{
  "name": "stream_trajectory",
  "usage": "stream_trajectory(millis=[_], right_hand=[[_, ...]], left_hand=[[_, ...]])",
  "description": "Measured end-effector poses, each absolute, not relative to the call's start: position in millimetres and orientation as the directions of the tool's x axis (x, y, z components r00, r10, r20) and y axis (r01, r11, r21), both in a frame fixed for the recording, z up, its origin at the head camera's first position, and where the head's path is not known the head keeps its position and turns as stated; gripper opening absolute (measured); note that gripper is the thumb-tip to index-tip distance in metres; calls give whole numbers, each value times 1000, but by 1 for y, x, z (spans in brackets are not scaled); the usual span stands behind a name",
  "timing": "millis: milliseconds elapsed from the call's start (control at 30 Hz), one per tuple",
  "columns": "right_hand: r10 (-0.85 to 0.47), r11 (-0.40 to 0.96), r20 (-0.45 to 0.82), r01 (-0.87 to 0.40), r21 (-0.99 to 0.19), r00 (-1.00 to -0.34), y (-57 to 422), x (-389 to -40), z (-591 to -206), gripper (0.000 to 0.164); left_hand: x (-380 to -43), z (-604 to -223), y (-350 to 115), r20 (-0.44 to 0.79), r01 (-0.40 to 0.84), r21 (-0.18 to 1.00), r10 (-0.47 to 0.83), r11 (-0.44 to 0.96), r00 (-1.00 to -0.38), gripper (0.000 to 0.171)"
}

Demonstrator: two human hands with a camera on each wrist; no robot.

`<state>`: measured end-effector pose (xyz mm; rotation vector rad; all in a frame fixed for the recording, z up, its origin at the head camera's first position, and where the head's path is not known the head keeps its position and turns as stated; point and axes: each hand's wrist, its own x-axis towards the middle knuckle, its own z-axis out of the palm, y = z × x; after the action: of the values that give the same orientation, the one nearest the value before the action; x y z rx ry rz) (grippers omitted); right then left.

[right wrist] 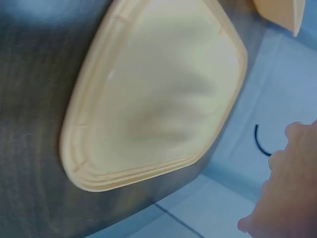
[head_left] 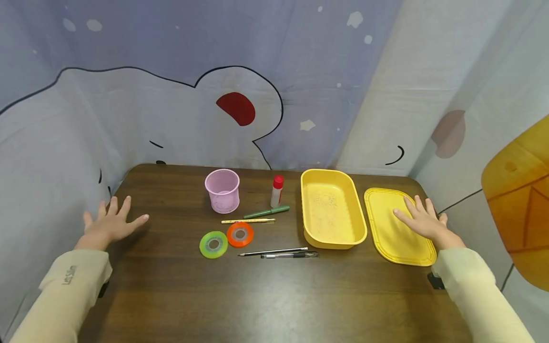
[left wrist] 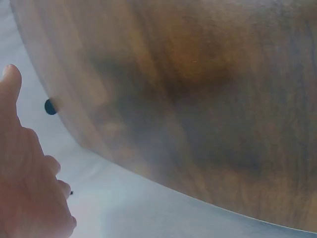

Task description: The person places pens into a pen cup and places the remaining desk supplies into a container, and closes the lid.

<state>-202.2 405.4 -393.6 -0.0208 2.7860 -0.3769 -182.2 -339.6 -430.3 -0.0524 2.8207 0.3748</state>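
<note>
My left hand [head_left: 107, 226], fingers spread, hovers over the table's left edge and holds nothing. On the right, my right hand [head_left: 426, 223] is spread above a yellow lid [head_left: 392, 238], apart from it in the right wrist view. Beside the lid stands an open yellow box [head_left: 334, 209]. Left of the box are a red-capped glue stick [head_left: 277, 191], a green pen [head_left: 267, 212], a yellow patterned pencil [head_left: 248, 221] and a pink cup [head_left: 223, 191]. Nearer lie an orange tape roll [head_left: 240, 234], a green tape roll [head_left: 213, 244], a dark pencil [head_left: 272, 251] and a black-gripped pen [head_left: 289, 255].
The dark wooden table [head_left: 257, 300] has rounded far corners. A printed curtain [head_left: 171, 119] hangs behind it and along both sides. At the far right a yellow-orange printed shape [head_left: 523, 205] shows on the cloth.
</note>
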Motion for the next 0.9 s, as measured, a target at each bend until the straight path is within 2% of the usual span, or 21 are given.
stream_trajectory(millis=[267, 467, 767, 900], right_hand=[[-112, 952, -288, -20, -304, -951, 377, -211, -378, 80], [-186, 937, -239, -98, -337, -953, 345, -216, -371, 75], [-341, 795, -50, -259, -549, -939, 286, -224, -369, 69], [-349, 712, 36, -290, -640, -937, 258, -225, -367, 71]], left_hand=[[-192, -411, -322, -308, -52, 278, 38, 959, -951, 96], [-201, -396, -295, -233, 22, 277, 89, 961, -969, 96], [-218, -397, -259, -38, 143, 328, 164, 934, -986, 98], [-228, -398, -242, 18, 188, 375, 196, 908, -980, 96]])
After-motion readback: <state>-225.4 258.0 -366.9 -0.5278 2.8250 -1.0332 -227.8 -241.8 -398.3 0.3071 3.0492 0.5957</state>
